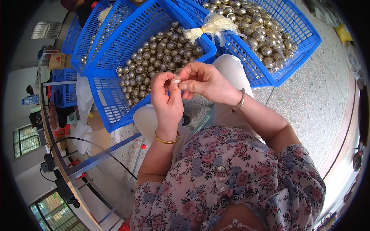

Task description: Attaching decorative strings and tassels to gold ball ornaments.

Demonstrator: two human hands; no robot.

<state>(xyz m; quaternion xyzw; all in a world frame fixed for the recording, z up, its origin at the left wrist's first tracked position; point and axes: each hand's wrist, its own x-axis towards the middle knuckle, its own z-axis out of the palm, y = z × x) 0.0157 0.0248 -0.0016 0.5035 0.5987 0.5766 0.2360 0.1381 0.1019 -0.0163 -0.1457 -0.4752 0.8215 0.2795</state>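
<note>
My left hand [168, 98] and my right hand [208, 81] meet above the near edge of a blue plastic basket, thumbs and fingers pinched together. A small whitish bit [176, 81] shows at the left thumb tip; it is too small to name. Whatever else lies between the fingertips is hidden. Many round, silvery-gold metal balls [158, 57] fill the blue basket [106, 90] in front of me. On its right rim rests a bundle of pale, thin strands [212, 27], bound with a yellow band.
A second blue basket [266, 79] with similar balls stands to the right, and more blue baskets [79, 50] stand at the far left. A table edge [58, 154] with a black cable [96, 144] and a metal frame bar [104, 156] lies at left.
</note>
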